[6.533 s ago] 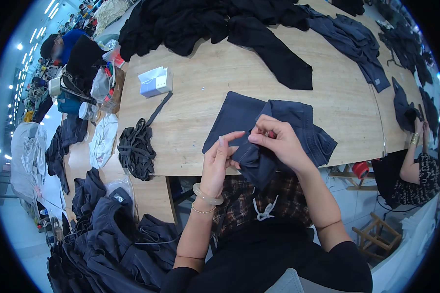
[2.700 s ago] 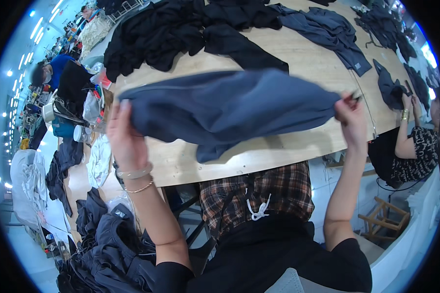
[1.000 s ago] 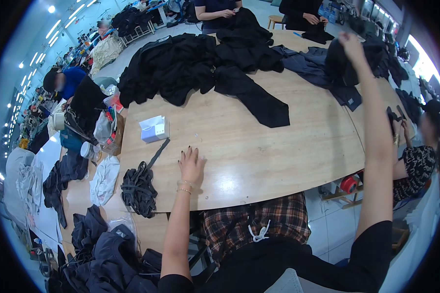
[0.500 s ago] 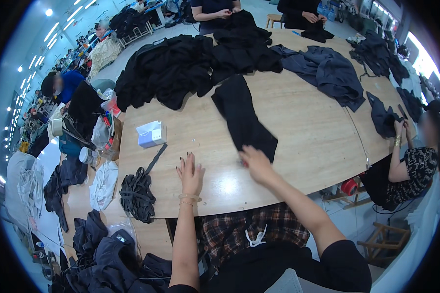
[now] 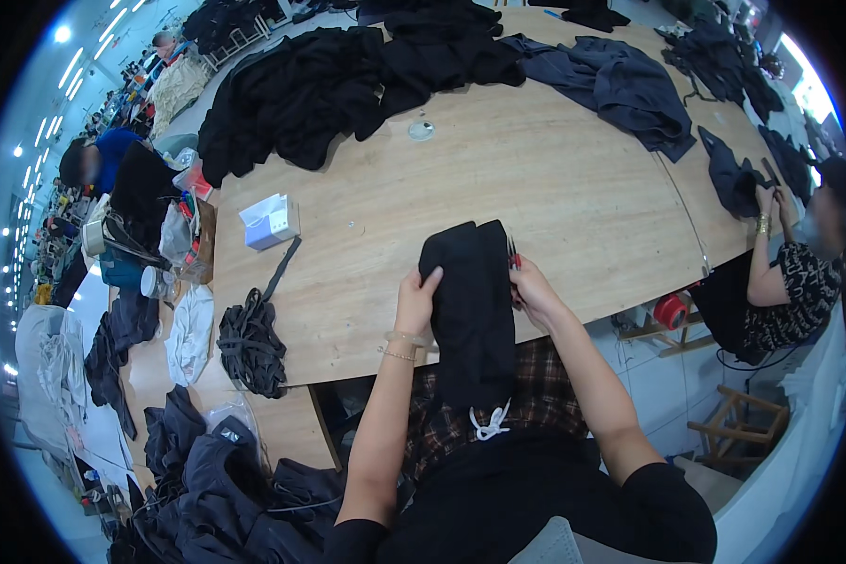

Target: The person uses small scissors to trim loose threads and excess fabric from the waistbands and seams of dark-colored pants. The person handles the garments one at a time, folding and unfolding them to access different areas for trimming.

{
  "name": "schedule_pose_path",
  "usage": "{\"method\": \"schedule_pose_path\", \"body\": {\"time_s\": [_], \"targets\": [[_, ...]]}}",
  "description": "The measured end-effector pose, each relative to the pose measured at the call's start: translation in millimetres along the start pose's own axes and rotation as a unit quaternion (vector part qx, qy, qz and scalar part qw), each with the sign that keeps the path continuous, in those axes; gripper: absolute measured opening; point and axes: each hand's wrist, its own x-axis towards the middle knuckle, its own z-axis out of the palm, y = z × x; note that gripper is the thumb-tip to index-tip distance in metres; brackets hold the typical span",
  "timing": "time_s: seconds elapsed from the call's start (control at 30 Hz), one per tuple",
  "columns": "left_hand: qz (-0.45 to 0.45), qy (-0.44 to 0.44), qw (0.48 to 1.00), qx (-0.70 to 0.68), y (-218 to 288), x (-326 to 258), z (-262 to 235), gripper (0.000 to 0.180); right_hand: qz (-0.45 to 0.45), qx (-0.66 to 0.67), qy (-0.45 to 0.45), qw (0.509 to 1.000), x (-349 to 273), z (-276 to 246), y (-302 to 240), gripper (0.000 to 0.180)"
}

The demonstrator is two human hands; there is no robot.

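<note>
A black folded garment (image 5: 473, 301) lies over the near edge of the wooden table (image 5: 536, 188) and hangs down toward my lap. My left hand (image 5: 415, 299) grips its left edge. My right hand (image 5: 533, 289) holds its right edge, with small red-handled snips (image 5: 512, 252) sticking up between the fingers.
A heap of black garments (image 5: 338, 80) and a dark blue pile (image 5: 620, 85) fill the far side of the table. A white box (image 5: 271, 222) and a coil of black cord (image 5: 250, 343) lie at left. A person (image 5: 790, 273) sits at right, another person (image 5: 94, 164) at far left. Dark garments (image 5: 216, 479) lie on the floor.
The black garment has been pulled from mid-table to the near edge. Both hands, which lay on the tabletop before, now hold its sides.
</note>
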Motion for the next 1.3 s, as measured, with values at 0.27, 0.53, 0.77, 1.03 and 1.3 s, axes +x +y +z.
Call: {"method": "schedule_pose_path", "body": {"time_s": [0.27,0.53,0.77,1.03,1.3], "targets": [[0.303,-0.104,0.919,-0.23,110,8,-94,0.026,-0.276,0.112,-0.016,0.954,-25,-11,-152,0.017],[0.085,0.201,0.947,0.237,94,-69,-162,0.042,-0.318,-0.021,-0.072,0.945,-97,-2,-147,0.011],[0.172,0.222,0.913,0.296,58,-76,-85,0.027,-0.559,0.164,-0.388,0.714,-190,37,-167,0.016],[0.312,-0.034,0.83,0.462,35,-67,59,0.024,-0.507,0.138,-0.455,0.719,-211,54,-174,0.018],[0.21,0.013,0.713,0.669,11,-56,80,0.061,-0.468,0.202,-0.491,0.706,-214,48,-172,0.015]]}}
